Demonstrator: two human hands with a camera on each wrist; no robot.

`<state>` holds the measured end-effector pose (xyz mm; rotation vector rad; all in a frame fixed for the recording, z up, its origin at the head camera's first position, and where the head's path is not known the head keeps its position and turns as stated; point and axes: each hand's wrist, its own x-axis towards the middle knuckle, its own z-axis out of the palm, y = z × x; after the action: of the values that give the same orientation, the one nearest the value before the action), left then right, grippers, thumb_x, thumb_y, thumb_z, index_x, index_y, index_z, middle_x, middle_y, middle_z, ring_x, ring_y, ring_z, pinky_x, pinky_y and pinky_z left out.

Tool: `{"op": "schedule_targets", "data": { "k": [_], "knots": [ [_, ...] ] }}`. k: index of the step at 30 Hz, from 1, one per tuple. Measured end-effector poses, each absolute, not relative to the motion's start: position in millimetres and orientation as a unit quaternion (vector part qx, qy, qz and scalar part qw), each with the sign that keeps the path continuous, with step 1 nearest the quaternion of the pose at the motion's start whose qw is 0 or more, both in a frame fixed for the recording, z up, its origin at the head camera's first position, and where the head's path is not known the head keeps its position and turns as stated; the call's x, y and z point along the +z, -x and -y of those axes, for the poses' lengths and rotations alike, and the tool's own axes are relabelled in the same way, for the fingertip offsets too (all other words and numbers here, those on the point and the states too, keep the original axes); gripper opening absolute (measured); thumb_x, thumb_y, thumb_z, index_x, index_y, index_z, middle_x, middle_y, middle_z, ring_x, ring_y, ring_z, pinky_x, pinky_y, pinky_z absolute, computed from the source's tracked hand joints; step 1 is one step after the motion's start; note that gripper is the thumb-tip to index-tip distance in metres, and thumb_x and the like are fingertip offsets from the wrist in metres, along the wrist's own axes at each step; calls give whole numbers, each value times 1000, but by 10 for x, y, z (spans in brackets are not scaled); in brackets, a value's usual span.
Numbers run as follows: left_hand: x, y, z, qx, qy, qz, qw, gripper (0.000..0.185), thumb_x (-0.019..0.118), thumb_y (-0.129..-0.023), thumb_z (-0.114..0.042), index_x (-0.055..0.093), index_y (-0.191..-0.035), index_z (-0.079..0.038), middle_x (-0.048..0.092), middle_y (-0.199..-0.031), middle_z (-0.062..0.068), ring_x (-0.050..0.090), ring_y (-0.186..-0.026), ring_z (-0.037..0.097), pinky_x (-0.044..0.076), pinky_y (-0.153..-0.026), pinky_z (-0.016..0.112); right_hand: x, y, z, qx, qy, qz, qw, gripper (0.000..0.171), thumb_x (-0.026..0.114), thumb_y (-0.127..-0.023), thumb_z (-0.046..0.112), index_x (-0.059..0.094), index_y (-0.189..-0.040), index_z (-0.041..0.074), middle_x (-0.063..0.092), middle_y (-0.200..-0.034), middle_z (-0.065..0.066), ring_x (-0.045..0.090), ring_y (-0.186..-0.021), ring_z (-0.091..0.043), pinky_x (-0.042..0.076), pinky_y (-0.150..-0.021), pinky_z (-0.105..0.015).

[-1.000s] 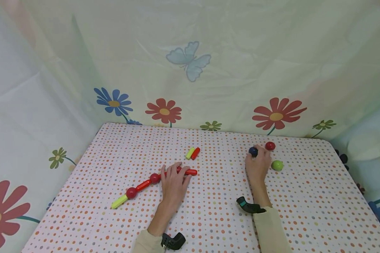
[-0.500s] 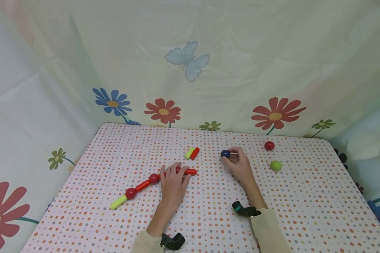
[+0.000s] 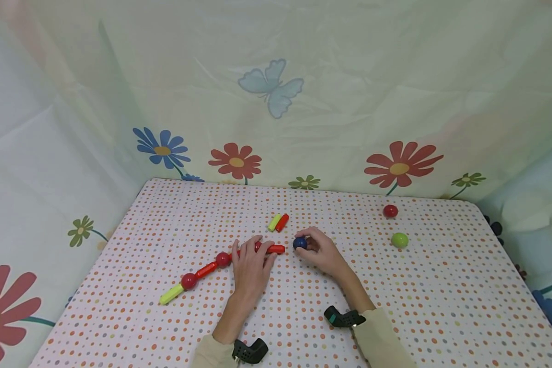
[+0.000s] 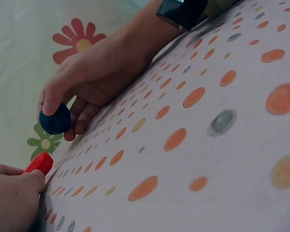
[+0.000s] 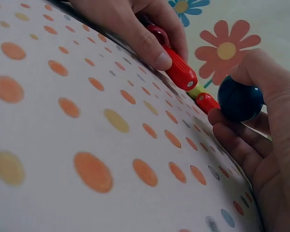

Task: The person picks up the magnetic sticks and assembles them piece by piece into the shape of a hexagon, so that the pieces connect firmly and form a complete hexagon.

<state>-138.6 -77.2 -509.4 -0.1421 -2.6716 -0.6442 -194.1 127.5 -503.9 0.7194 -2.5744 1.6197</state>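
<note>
Head view, near to far: my left hand (image 3: 250, 266) rests on the desk (image 3: 303, 327), fingers curled over the right end of the chain (image 3: 211, 268) of red rods and red balls, with a yellow-green rod at its near left tip. My right hand (image 3: 322, 251) pinches the blue ball (image 3: 300, 243) between thumb and fingertips, just right of the chain's open red end (image 3: 278, 249), not yet touching. Judging by this, the chain is partly built. Farther off lie a loose yellow-and-red rod pair (image 3: 278, 223), a green ball (image 3: 399, 239) and a red ball (image 3: 390, 210), unused.
</note>
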Motion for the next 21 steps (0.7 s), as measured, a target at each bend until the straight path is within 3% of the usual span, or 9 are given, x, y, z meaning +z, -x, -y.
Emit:
{"op": "schedule_targets", "data": {
  "k": [8, 16, 21],
  "knots": [
    [-5102, 1391, 771, -236, 49, 948, 206, 26, 66, -92, -33, 66, -116, -24, 57, -131, 6, 53, -121, 27, 20, -114, 58, -5035, 1897, -1201, 489, -238, 839, 7, 33, 72, -83, 13, 56, -112, 8, 61, -108, -11, 60, -91, -12, 55, -81, -26],
    [-5101, 1394, 768, -241, 45, 949, 199, 28, 65, -92, -35, 66, -118, -25, 57, -132, 6, 53, -121, 26, 19, -115, 58, -5055, 1907, -1193, 493, -243, 835, 2, 33, 74, -84, 11, 56, -112, 7, 62, -110, -12, 62, -91, -13, 54, -80, -25],
    [-5102, 1390, 772, -242, 46, 949, 196, 29, 65, -92, -35, 66, -119, -25, 56, -133, 6, 53, -122, 26, 18, -116, 58, -5033, 1885, -1173, 488, -238, 840, -11, 36, 73, -85, 8, 57, -116, 1, 63, -112, -17, 65, -94, -24, 56, -82, -36]
  ]
}}
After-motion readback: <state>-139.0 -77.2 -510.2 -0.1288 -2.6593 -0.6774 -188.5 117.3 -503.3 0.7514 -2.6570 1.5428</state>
